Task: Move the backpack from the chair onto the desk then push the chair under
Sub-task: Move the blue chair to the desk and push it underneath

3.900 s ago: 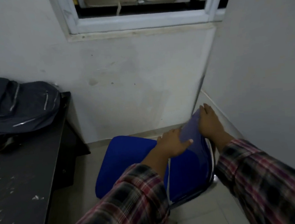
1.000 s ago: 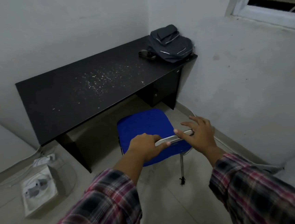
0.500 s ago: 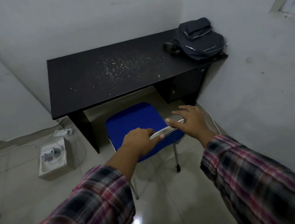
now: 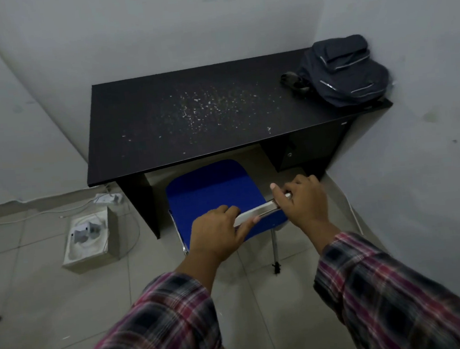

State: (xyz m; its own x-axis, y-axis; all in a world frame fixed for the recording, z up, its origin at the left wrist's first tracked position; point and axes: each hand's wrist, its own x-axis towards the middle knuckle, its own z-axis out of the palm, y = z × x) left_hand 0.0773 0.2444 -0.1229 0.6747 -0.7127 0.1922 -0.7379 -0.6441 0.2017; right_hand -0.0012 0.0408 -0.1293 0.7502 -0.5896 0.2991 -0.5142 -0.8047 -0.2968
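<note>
The black desk [image 4: 163, 130] fills the far corner, the dark backpack [image 4: 345, 72] lies on its far right end, the blue chair [image 4: 213, 192] stands near with its seat front just under the desk edge, and the left hand [image 4: 217, 235] and right hand [image 4: 303, 204] each clench the chair's backrest top.

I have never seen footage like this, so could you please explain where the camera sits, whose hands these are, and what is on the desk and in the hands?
There is no machine here. The camera is worn on a person's head and looks forward and down, so the plaid sleeves at the bottom are that person's own arms.

The left hand and right hand each have a grip on the top edge of the backrest of a blue chair. Its front edge is at the black desk, with most of the seat showing.

On the desk, a dark backpack lies in the far right corner, with pale specks scattered mid-surface.
</note>
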